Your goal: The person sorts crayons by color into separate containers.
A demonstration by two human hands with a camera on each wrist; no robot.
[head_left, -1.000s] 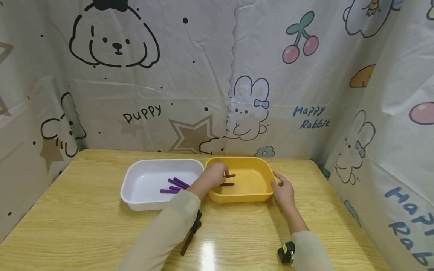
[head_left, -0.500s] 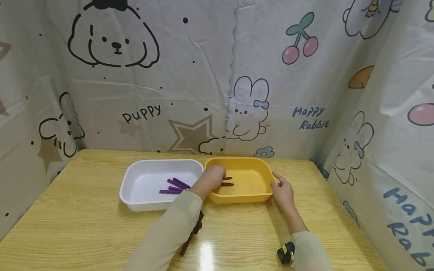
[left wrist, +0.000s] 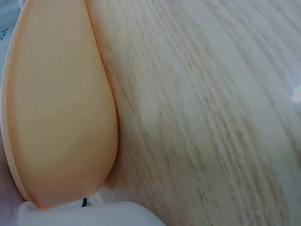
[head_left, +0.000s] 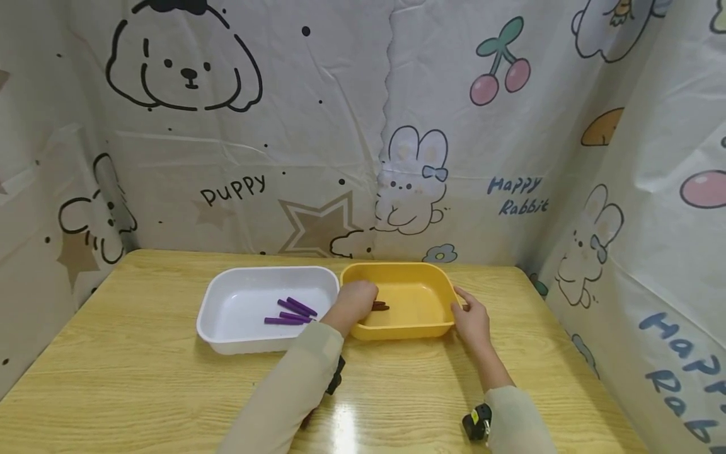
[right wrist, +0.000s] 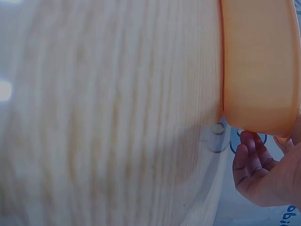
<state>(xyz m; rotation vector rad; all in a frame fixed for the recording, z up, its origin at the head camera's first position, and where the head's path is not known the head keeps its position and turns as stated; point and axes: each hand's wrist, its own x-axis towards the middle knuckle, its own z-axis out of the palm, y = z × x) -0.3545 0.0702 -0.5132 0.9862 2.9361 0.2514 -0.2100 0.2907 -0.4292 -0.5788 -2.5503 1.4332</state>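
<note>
My left hand point(head_left: 356, 299) reaches down into the left part of the yellow tray point(head_left: 422, 330). Thin dark brown sticks point(head_left: 381, 306) lie close together and stick out on the right of its curled fingers, which are mostly hidden behind the back of the hand. At the tray's right end, my right hand point(head_left: 473, 319) holds the rim. The right wrist view shows that hand point(right wrist: 263, 174) with bent fingers against the tray's end wall point(right wrist: 261, 94). In the left wrist view only the tray's outer side point(left wrist: 61, 103) shows, not the left fingers.
A white tray point(head_left: 249, 345) stands directly left of the yellow one, with several purple sticks point(head_left: 283, 321) inside. Another dark brown stick point(head_left: 307, 419) lies on the wooden table point(head_left: 142, 391), mostly covered by the left sleeve. A printed cloth point(head_left: 317, 145) hangs behind the table.
My left hand has lowered slightly in the yellow tray, and the brown sticks, apart before, now lie together. The left forearm shifted right over the stick on the table. The right hand stays.
</note>
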